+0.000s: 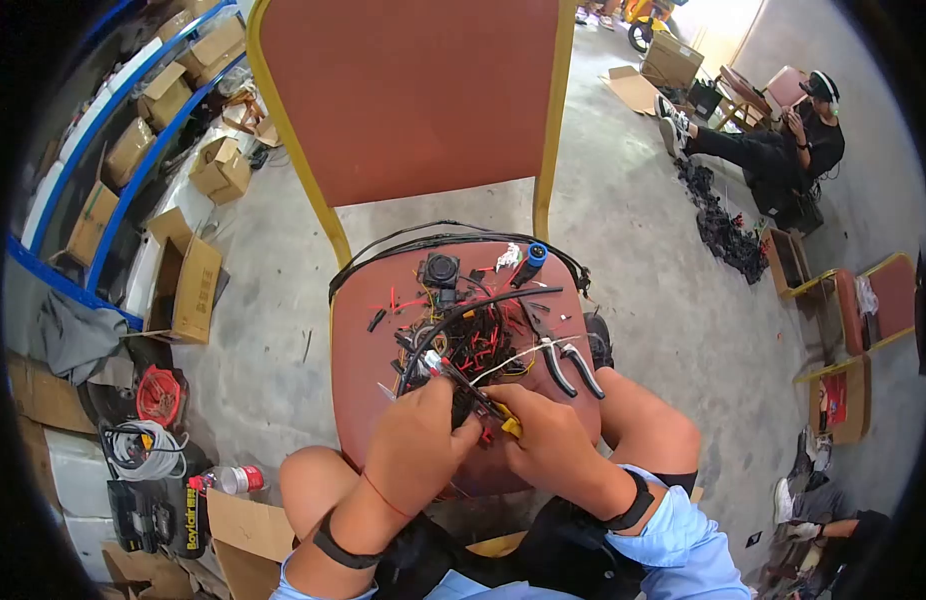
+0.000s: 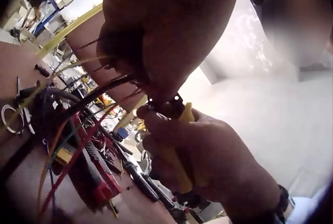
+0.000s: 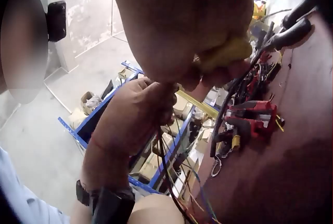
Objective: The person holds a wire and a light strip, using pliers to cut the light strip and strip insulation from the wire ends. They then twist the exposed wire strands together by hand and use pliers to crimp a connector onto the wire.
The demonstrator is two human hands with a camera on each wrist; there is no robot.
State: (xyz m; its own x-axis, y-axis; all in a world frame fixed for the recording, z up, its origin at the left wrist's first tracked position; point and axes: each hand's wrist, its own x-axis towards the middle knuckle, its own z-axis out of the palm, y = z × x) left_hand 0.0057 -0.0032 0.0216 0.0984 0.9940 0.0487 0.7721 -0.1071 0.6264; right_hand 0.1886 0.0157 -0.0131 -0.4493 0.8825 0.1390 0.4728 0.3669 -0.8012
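Observation:
Both hands meet over the front of a red chair seat (image 1: 368, 420). My left hand (image 1: 413, 440) pinches a black cable whose thin coloured wires (image 3: 195, 182) trail below it in the right wrist view. Yellow-handled pliers (image 1: 510, 424) are gripped in my right hand (image 1: 555, 432). In the left wrist view, the pliers' yellow handle (image 2: 179, 172) runs through the right fist, and their dark head sits right at the left fingertips. The gripped end of the cable is hidden by the fingers. Just beyond the hands lies a pile of black and red wire pieces (image 1: 488, 335).
Pliers with black-and-white handles (image 1: 573, 370) lie right of the pile. A square black part (image 1: 441, 270) and a blue-ended black cylinder (image 1: 532, 260) lie behind. The chair's backrest (image 1: 413, 100) rises opposite. Boxes and blue shelving (image 1: 133, 170) line the left; another person (image 1: 813, 140) sits far right.

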